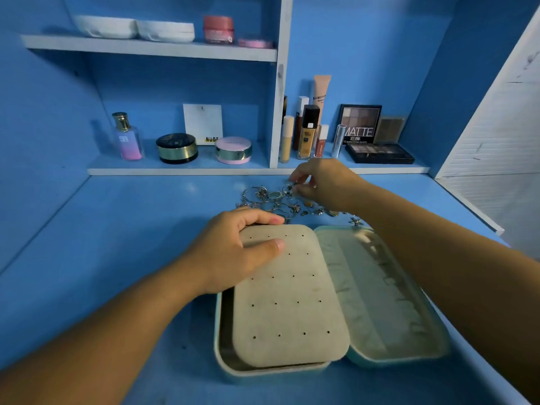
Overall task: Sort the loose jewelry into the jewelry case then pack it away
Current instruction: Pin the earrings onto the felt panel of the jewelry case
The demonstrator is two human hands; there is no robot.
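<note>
An open pale-green jewelry case (225, 358) lies on the blue desk, its lid half (388, 299) folded out to the right. A cream earring pad with small holes (289, 296) sits in the left half. My left hand (233, 249) grips the pad's far left corner, fingers over the edge and thumb on top. Behind the case lies a heap of silver rings and earrings (274, 200). My right hand (324, 182) is at the heap's far right and pinches a small silver piece between its fingertips.
The desk (117, 258) is backed by shelves with a perfume bottle (127, 137), powder jars (176, 148), foundation tubes (306, 133) and eyeshadow palettes (378, 153). A white louvred panel (496, 127) stands at the right. One flower-shaped piece (355, 221) lies by the lid's far edge.
</note>
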